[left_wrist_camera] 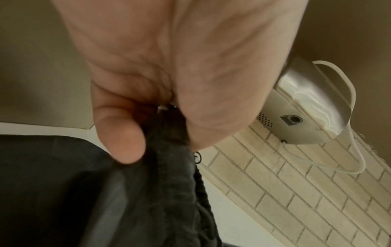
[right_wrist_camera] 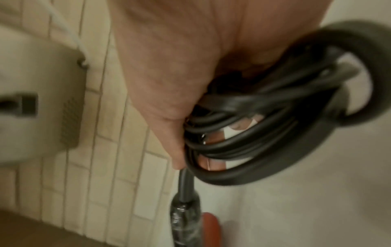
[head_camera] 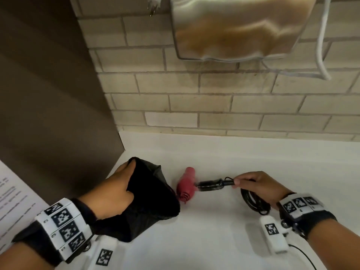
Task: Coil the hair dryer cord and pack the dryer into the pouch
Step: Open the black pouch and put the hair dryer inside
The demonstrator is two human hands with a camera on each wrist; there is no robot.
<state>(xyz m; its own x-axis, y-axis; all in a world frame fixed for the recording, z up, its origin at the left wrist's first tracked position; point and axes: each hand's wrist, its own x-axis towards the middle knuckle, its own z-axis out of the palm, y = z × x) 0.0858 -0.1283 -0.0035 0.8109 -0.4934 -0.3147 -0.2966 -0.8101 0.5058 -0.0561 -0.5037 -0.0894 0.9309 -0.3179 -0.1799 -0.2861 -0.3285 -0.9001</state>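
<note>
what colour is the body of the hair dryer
The hair dryer body is pinkish red, with a black handle; the head view shows it best.

My right hand [right_wrist_camera: 169, 70] grips the coiled black cord [right_wrist_camera: 264, 133]; toward six o'clock, the dryer's handle [right_wrist_camera: 185, 222] extends away.

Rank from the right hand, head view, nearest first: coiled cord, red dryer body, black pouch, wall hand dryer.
1. coiled cord: gripped in the right hand.
2. red dryer body: just left.
3. black pouch: farther left, held by the left hand.
4. wall hand dryer: up on the wall.
</note>
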